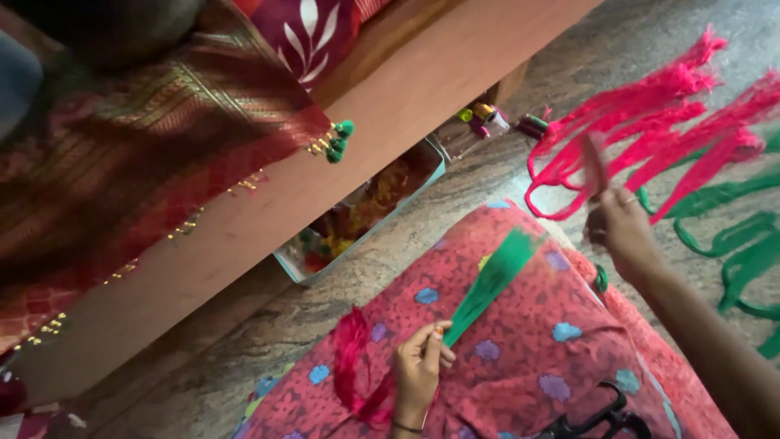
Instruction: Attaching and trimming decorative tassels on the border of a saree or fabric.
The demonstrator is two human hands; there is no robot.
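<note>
The left hand (420,367) rests on the person's lap, over a red floral-print garment (520,341), with thumb and fingers pinched shut on the narrow end of a bundle of green threads (487,284). The bundle fans out upward and to the right across the lap. A loop of pink-red threads (353,366) lies just beside this hand on its left, curling under the wrist.

The right hand (621,228) is raised over the stone floor (487,179) to the right of the lap, fingers closed around a few pink-red strands (595,162) that appear blurred. Beyond it, long pink-red thread skeins (674,106) lie spread on the floor, and green thread skeins (739,244) lie near them toward the right edge.

Black scissors (601,419) lie on the lap at the bottom edge. A wooden cot edge (390,114) crosses the view, with a maroon and gold saree (146,138) draped over it, carrying green tassels (340,140) at its corner. Under the cot sits a tray (357,215) of mixed coloured items, with small thread spools (487,118) near it.
</note>
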